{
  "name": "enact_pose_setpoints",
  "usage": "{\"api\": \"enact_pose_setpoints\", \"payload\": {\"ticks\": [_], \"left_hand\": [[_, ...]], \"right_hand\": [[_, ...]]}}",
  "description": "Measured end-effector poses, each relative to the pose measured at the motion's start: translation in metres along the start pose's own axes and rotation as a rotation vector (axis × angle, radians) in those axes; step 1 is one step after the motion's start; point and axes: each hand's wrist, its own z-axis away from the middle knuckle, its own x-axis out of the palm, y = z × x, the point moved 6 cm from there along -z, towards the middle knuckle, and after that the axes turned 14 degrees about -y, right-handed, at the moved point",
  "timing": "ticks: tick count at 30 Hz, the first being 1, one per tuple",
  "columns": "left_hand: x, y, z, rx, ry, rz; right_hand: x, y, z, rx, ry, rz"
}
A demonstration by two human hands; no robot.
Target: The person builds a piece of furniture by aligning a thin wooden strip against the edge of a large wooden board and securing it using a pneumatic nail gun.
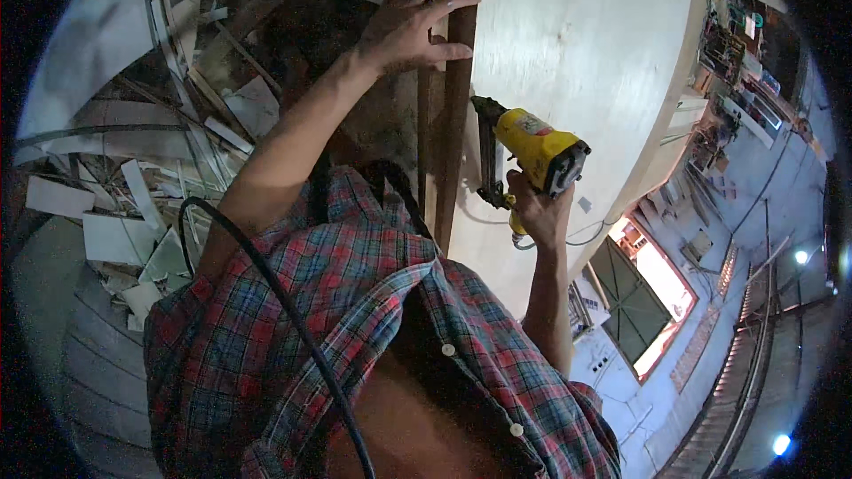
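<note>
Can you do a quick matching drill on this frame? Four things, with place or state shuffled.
Things:
1. left hand
2. right hand
3. black hose
4. offcuts

Place or state:
A. scattered on the floor at left
B. gripping the yellow nail gun
C. draped over the plaid shirt
D. fingers spread on the dark wood strip beside the pale plywood panel

Pairs: 1-D, 2-B, 3-C, 4-A
</note>
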Motion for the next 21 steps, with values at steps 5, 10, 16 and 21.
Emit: {"api": "enact_pose_setpoints", "payload": {"ticks": [5, 10, 16, 21], "left_hand": [[0.001, 0.012, 0.0, -0.083, -0.001, 0.066], [0.0, 0.006, 0.002, -0.147, -0.005, 0.023], [0.001, 0.012, 0.0, -0.09, 0.0, 0.014], [-0.003, 0.011, -0.001, -0.128, -0.201, 0.054]], "right_hand": [[-0.003, 0.011, 0.007, -0.081, 0.051, -0.035], [-0.017, 0.028, -0.002, -0.024, -0.001, 0.134], [-0.019, 0.029, 0.004, 0.066, 0.014, 0.184], [-0.01, 0.017, 0.002, -0.012, -0.029, 0.146]]}}
